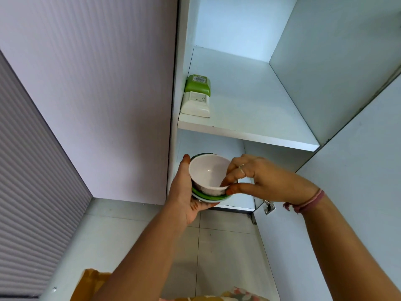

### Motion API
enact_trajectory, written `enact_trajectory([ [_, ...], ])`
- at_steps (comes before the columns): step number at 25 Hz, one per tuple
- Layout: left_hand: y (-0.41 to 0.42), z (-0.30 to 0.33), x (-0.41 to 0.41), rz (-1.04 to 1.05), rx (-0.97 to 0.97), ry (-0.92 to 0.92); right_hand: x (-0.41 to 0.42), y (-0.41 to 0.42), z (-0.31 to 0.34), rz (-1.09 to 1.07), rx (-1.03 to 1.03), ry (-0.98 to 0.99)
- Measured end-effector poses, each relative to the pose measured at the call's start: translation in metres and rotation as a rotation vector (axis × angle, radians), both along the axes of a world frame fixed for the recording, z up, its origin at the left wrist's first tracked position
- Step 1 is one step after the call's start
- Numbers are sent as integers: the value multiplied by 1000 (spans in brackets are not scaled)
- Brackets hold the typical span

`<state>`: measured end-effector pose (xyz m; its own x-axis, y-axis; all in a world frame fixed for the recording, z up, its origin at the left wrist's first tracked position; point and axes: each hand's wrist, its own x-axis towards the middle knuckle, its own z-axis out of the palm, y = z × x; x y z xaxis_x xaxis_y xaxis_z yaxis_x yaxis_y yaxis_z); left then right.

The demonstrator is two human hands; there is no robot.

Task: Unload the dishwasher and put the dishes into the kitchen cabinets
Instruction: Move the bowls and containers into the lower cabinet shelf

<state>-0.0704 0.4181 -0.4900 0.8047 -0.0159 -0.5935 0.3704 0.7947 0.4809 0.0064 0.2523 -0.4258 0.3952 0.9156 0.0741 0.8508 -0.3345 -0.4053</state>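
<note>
A white bowl (207, 172) sits on a small stack of green-rimmed plates (211, 197), held up in front of the open wall cabinet's lower shelf opening. My left hand (184, 196) cups the stack from below and from the left, thumb up along its side. My right hand (262, 180) pinches the bowl's near right rim, with fingers inside and thumb under the edge. The lower shelf behind the stack is mostly hidden.
The cabinet's upper shelf (249, 131) carries a green and white plastic box (197, 96) at its left end. The open cabinet door (347, 192) hangs to the right, its hinge (268, 207) near my right wrist. A closed cabinet door (97, 94) is at the left.
</note>
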Motion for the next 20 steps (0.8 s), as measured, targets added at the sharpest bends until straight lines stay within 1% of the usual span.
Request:
enact_trajectory([
  [1,0,-2,1,0,15,1,2,-3,5,-9,75,17],
  [2,1,-2,1,5,31,4,2,-7,14,-36,168,81],
  [3,2,-4,2,19,49,10,0,-12,25,-105,291,197],
  [4,3,-3,2,39,60,24,0,-17,36,-199,470,349],
  [6,5,-1,3,66,67,46,15,-23,50,-494,885,616],
  [7,5,-2,3,65,68,47,29,-22,54,-605,1043,745],
  [9,3,-2,2,52,64,55,62,-13,59,-735,1287,1011],
  [11,2,-1,0,52,68,59,97,2,58,-811,1495,1261],
  [12,2,-1,-1,54,67,62,111,9,56,-858,1534,1334],
  [13,2,-1,-1,56,65,61,123,16,53,-894,1532,1370],
  [16,3,0,-3,65,63,57,146,37,46,-938,1460,1405],
  [20,5,1,-5,67,59,50,156,57,42,-959,1419,1428],
])
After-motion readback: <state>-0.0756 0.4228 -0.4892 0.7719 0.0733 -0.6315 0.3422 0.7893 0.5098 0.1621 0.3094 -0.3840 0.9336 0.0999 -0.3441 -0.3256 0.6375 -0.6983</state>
